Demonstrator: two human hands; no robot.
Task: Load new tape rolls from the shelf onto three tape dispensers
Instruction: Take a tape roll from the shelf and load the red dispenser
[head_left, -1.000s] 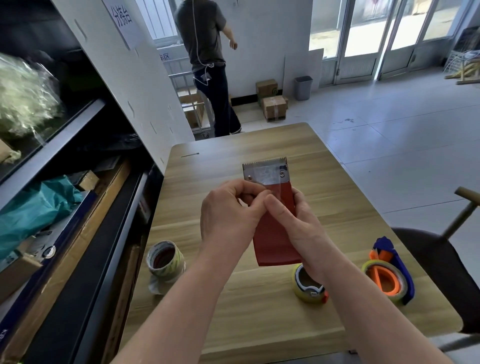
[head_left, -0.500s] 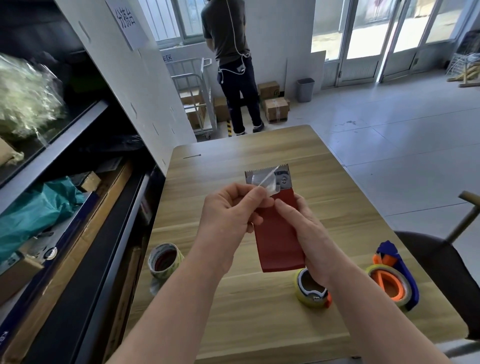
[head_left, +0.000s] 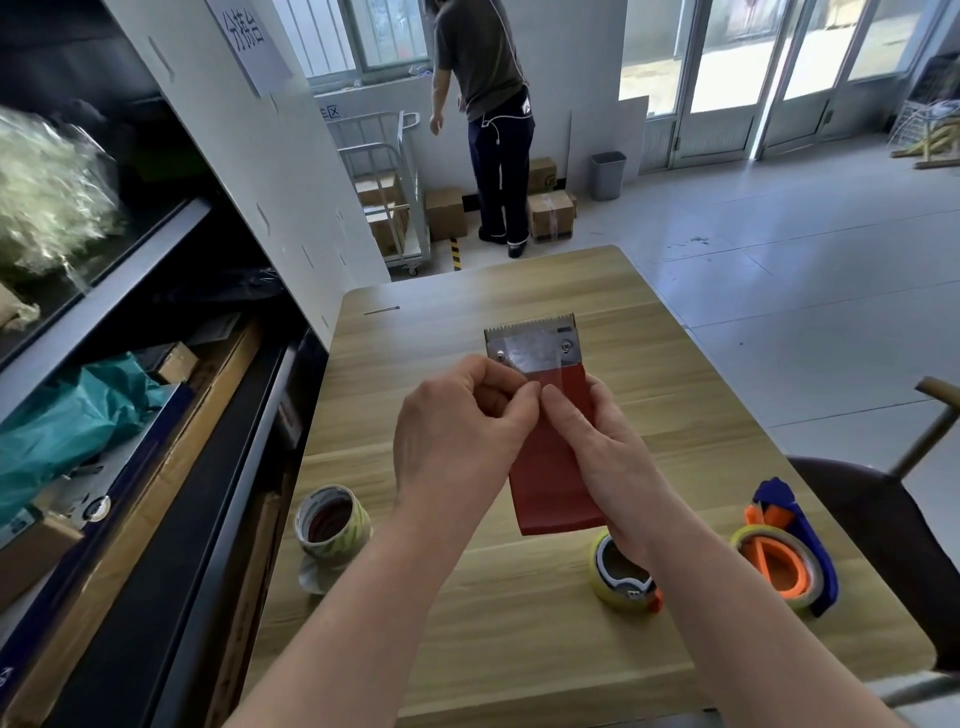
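While held above the wooden table (head_left: 519, 623), red tape dispenser (head_left: 550, 467) shows flat glossy body, serrated metal blade (head_left: 530, 340) beyond the fingertips. Left hand (head_left: 457, 441) fingers pinched narrow on clear tape at the blade's base; right hand (head_left: 608, 457) fingers wrapped around the body. Below the wrists: yellowish tape roll (head_left: 621, 574); leftward, worn roll (head_left: 332, 527); rightward, blue-orange dispenser (head_left: 784, 551). Pale tiled floor (head_left: 779, 270).
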